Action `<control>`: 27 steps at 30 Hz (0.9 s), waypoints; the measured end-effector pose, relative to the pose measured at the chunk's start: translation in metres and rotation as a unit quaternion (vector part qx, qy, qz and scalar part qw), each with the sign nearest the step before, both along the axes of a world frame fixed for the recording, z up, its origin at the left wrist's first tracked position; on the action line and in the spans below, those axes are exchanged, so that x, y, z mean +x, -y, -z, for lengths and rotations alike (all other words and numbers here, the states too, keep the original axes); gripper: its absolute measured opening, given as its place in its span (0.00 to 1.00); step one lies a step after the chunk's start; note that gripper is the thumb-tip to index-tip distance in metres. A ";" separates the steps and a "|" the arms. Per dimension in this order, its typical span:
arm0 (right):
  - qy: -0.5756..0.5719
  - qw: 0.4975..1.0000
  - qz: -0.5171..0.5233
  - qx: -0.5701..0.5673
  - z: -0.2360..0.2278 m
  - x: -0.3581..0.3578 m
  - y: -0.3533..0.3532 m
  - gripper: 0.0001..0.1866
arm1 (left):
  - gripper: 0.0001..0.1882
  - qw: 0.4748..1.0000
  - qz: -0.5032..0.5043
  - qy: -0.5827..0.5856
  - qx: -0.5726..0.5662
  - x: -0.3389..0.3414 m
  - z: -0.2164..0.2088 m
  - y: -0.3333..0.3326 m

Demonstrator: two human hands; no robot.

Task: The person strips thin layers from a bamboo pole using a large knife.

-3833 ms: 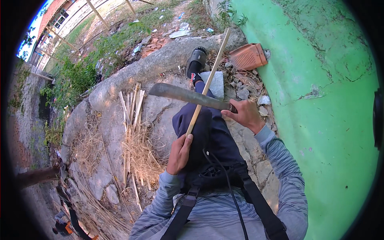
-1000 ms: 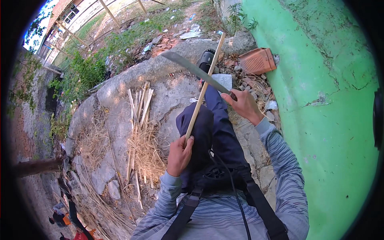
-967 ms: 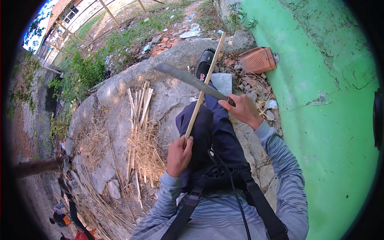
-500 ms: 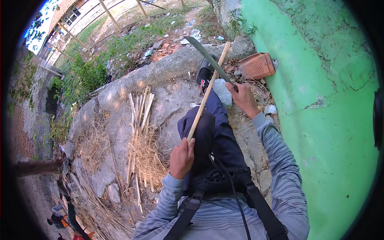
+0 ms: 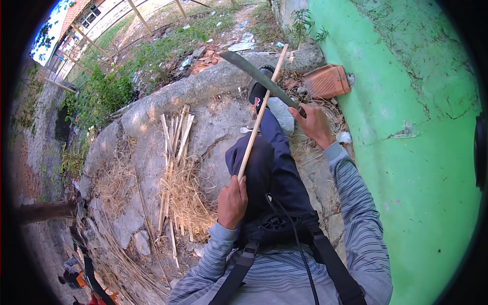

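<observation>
My left hand is closed round the near end of a long pale wooden strip, which slants up and away across my bent knee. In my right hand is the handle of a machete, mostly hidden by the fingers. The long dark blade points up and left and crosses the strip near its far end, over my shoe. To the left on the ground lies a bundle of similar split strips, with a heap of curly shavings over its near part.
A green wall rises close on my right. A terracotta tile leans by its foot, near a pale stone block. A low stone kerb curves across the far side, with plants and litter beyond.
The machete has turned so its tip sits further left and a little lower. The strip's far end has shifted slightly left and up. My left hand stays nearly in place.
</observation>
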State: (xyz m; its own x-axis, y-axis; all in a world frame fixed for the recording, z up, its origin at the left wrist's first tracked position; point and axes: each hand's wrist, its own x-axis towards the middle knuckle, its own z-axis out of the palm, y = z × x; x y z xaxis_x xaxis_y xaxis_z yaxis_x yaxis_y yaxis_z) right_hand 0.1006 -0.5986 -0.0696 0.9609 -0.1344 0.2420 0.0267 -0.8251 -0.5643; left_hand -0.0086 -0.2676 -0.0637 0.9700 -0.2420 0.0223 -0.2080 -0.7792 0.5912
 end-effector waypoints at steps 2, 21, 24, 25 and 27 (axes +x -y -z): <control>0.003 1.000 0.011 -0.002 -0.002 0.006 0.001 0.33 | 0.15 1.000 0.003 0.001 -0.007 -0.002 0.003 0.000; -0.002 0.996 -0.082 -0.038 -0.018 -0.006 -0.038 0.31 | 0.15 1.000 -0.004 0.004 -0.030 0.000 0.008 -0.002; 0.005 0.985 -0.155 -0.080 -0.012 -0.038 -0.059 0.32 | 0.15 1.000 -0.003 -0.006 -0.002 0.000 0.008 -0.003; 0.018 0.978 -0.184 -0.096 -0.008 -0.044 -0.062 0.32 | 0.15 1.000 -0.003 -0.013 -0.006 0.001 0.008 -0.004; 0.017 0.977 -0.188 -0.102 -0.009 -0.042 -0.061 0.32 | 0.15 1.000 -0.004 -0.026 -0.009 -0.001 0.006 -0.009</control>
State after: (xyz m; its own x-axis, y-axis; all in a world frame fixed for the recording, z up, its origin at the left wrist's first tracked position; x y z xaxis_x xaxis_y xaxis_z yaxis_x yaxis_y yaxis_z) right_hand 0.0590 -0.5379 -0.0602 0.9241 0.2802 0.2599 0.3650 -0.8486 -0.3828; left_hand -0.0091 -0.2589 -0.0698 0.9721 -0.2335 -0.0238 -0.1697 -0.7696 0.6156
